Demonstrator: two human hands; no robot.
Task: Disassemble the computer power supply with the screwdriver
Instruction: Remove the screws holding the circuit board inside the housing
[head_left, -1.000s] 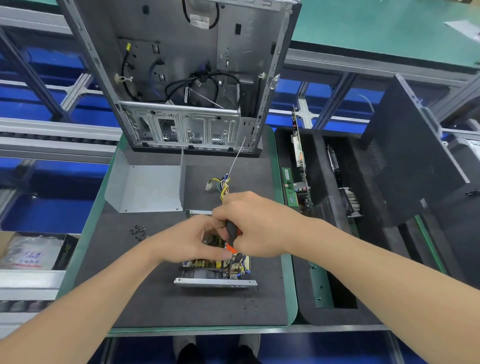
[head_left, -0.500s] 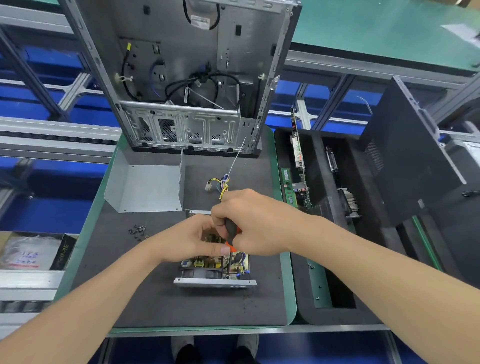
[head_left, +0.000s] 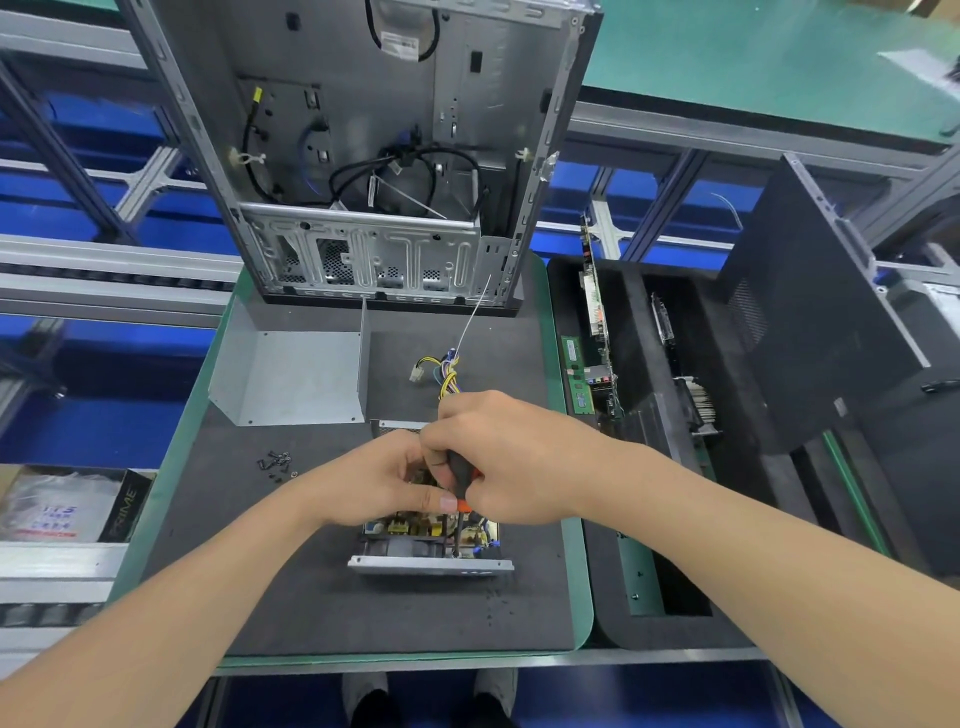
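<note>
The power supply (head_left: 431, 546) lies open near the front of the tabletop (head_left: 581, 571), on a dark grey mat (head_left: 311, 597) with a fine, felt-like grain. It is a shallow tray of dull sheet metal, with a folded lip along its near side and a tan circuit board packed with small yellow and black parts. The right hand (head_left: 511, 457) is wrapped round the black handle of the screwdriver (head_left: 460, 470), which has an orange collar and a thin dark shaft standing nearly upright, its tip down by the near lip. The left hand (head_left: 374, 480) is curled, its thumb laid against the orange collar; it seems to pinch the tool there, though its fingers are partly hidden.

A bundle of yellow and black wires (head_left: 442, 370) trails away behind the hands. To the left sits a bent, matte grey metal cover (head_left: 291, 374), with a small heap of dark screws (head_left: 275, 461) near it. The bare steel computer case (head_left: 374, 156) stands at the back of the mat.

Compared with a second ago, both hands stay in the same grip on the same spot, and the power supply has not shifted
</note>
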